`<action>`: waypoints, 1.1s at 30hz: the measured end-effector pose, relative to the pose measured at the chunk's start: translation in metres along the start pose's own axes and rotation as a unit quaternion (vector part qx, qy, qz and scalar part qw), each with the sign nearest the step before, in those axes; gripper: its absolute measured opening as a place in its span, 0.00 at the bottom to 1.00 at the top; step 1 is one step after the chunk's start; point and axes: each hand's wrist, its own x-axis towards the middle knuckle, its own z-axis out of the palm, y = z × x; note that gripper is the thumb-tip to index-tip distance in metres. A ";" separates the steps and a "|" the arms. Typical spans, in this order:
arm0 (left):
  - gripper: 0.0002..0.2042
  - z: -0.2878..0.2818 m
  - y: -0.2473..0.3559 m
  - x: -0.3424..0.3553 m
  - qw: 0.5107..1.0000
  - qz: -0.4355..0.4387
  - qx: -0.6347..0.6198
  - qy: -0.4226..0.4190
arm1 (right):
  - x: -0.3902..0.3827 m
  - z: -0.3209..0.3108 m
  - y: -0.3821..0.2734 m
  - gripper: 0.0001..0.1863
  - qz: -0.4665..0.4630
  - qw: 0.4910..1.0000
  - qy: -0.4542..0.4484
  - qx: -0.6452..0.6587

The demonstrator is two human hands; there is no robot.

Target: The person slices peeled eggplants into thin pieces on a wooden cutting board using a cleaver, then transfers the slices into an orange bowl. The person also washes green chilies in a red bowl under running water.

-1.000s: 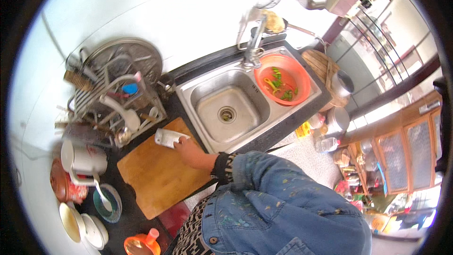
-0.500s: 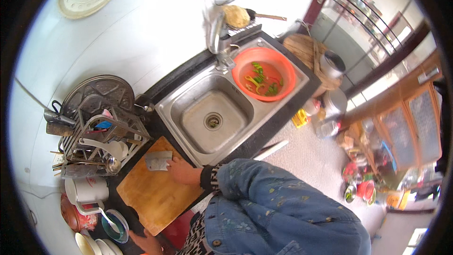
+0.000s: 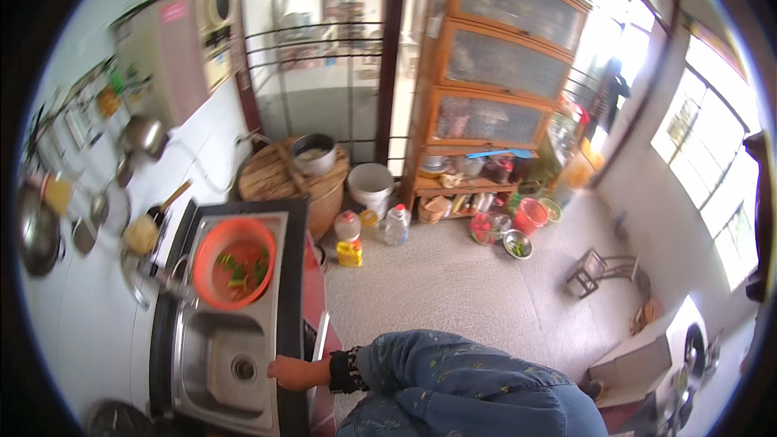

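My right hand [image 3: 296, 373] is over the counter edge beside the steel sink [image 3: 194, 356], with its forearm in a blue denim sleeve coming from the lower right. Its fingers look curled together; whatever they may hold is hidden. The sink's basin has a round drain [image 3: 243, 367]. On the sink's far part stands an orange-red plastic basin [image 3: 212, 291] with green and red vegetables [image 3: 244, 269] in it. A metal tap [image 3: 171, 282] rises on the wall side. My left hand is out of the picture, and so are the chopping board and cleaver.
A lidded wooden-topped vat [image 3: 267, 174] with a pot [image 3: 314, 158] on it stands past the counter. Beside it are a white bucket [image 3: 371, 186] and bottles [image 3: 396, 225]. A wooden cabinet [image 3: 502, 57] stands further off, with a small stool [image 3: 587, 272] on the floor.
My view has swung right, toward the floor and cabinet. My right hand has left the cleaver on the chopping board and is now by the sink; my left hand has gone out of view.
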 end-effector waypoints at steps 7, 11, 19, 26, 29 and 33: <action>0.33 0.067 0.129 0.016 0.995 0.076 -0.012 -0.056 | -0.067 -0.115 0.095 0.11 0.132 0.990 0.027 0.035; 0.33 0.103 0.198 0.022 0.991 0.108 -0.011 -0.082 | -0.112 -0.190 0.170 0.15 0.206 0.978 -0.017 0.004; 0.31 0.151 0.206 0.065 0.975 0.163 -0.108 -0.102 | -0.169 -0.212 0.277 0.14 0.078 0.994 0.070 -0.039; 0.33 0.146 0.212 0.069 0.985 0.130 -0.109 0.009 | -0.128 -0.211 0.268 0.14 0.096 0.993 0.019 0.064; 0.31 0.123 0.208 0.076 0.985 0.037 -0.166 -0.001 | -0.077 -0.212 0.267 0.13 0.150 0.975 -0.027 0.159; 0.32 0.109 0.151 0.074 0.982 -0.063 -0.178 -0.005 | 0.000 -0.202 0.262 0.15 0.128 0.981 -0.116 0.083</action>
